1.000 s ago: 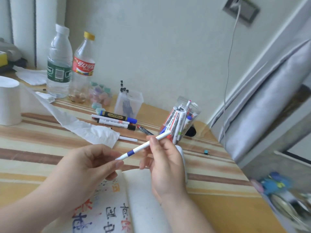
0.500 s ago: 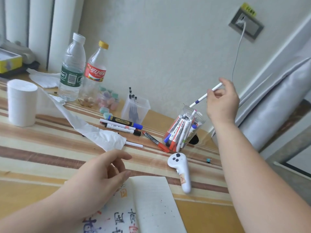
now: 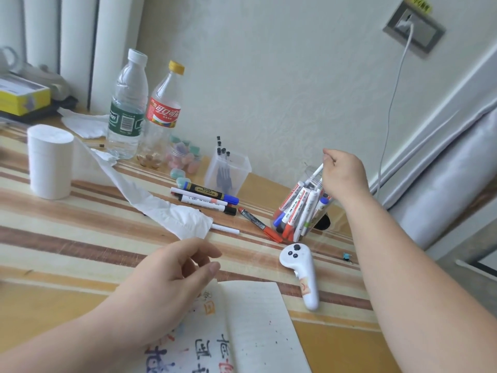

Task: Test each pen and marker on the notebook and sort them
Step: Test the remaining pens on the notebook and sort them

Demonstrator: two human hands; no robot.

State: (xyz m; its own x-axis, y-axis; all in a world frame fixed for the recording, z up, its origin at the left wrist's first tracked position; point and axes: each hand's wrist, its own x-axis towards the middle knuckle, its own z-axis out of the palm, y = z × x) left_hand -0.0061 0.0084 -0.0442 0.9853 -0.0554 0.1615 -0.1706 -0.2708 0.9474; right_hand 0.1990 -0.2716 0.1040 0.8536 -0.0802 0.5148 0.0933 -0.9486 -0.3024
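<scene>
White pen (image 3: 317, 171) pinched in the right grip (image 3: 345, 175) over the crowded jar (image 3: 305, 175); a nudge could topple it. Left grip (image 3: 172, 275) slack, empty.

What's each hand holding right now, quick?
Left hand: open, loosely curled, holding nothing, by the open white paper notebook.
Right hand: pinching a slim white pen over the clear marker jar.

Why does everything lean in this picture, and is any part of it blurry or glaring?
Head view: the wide lens tilts the scene, so the wall socket and the table stripes slant; light is soft and even, shadows faint. Head view: the yellow box at the left edge and the notebook writing look smeared, while the right hand and its white pen are sharp.
</scene>
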